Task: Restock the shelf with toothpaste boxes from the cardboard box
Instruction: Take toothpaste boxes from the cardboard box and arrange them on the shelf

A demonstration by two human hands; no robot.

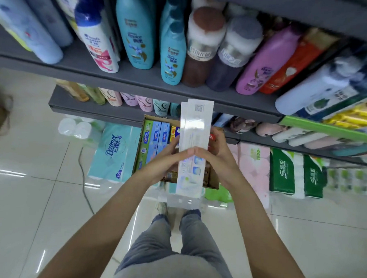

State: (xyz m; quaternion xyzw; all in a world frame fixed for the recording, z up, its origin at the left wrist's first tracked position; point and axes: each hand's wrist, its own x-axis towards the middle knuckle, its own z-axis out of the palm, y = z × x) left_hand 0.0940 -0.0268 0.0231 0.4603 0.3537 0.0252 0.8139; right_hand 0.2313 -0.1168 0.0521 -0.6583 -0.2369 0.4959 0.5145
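**A:** ok what's the setup, biggest stuff first?

**B:** Grey shelf runs across the top of the view, packed w/ shampoo bottles standing along its front edge. Lower tier has more bottles. On the floor under it, tissue packs and the open cardboard box sitting on top of them, right below the lower shelf's front edge. Toothpaste boxes are lined up along the carton's left wall.

**A:** and the hands?

**B:** Both are up over the carton holding a white toothpaste box, long axis pointing at the shelf. Left hand and right hand clasp it from either side around the middle, fingers wrapped on, fingertips meeting over the top face. Looks like maybe two boxes stacked together, but glare + blur so can't swear to it.

**A:** how's it gonna handle?

**B:** imo light, stiff thin card, glossy so prob a bit slippery. Crushable if squeezed on the wide faces. Mid-length grip on the long narrow sides is the sane spot, keeps it balanced. If it's rly two, gotta keep them pinched together or one slides out.

**A:** progress?

**B:** Early-ish I'd guess, carton's got plenty left.
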